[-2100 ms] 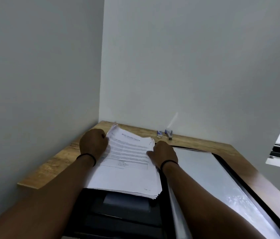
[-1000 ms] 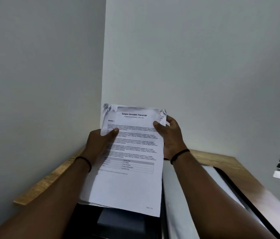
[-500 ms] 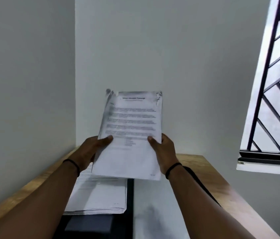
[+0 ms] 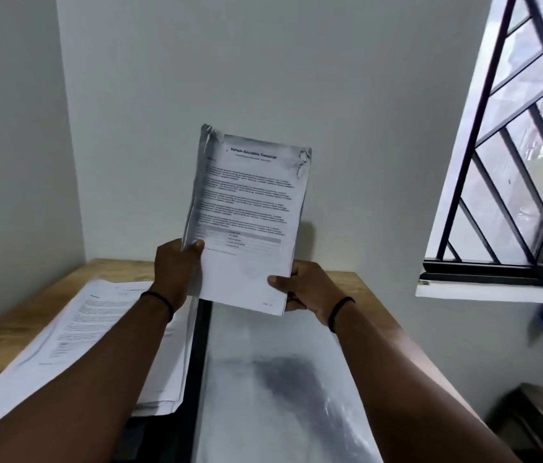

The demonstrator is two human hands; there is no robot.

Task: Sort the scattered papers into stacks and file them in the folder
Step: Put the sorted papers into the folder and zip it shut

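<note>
- A sheaf of printed papers (image 4: pixel 246 222) is held upright in the air above the open folder (image 4: pixel 273 379), its top corners crumpled
- The left hand (image 4: pixel 176 272) grips the sheaf's lower left edge, thumb on the front page
- The right hand (image 4: pixel 303 289) grips its lower right corner the same way
- A loose pile of papers (image 4: pixel 90 335) lies on the wooden desk (image 4: pixel 13 325), left of the folder's clear sleeve
- A barred window (image 4: pixel 524 145) is at right
</note>
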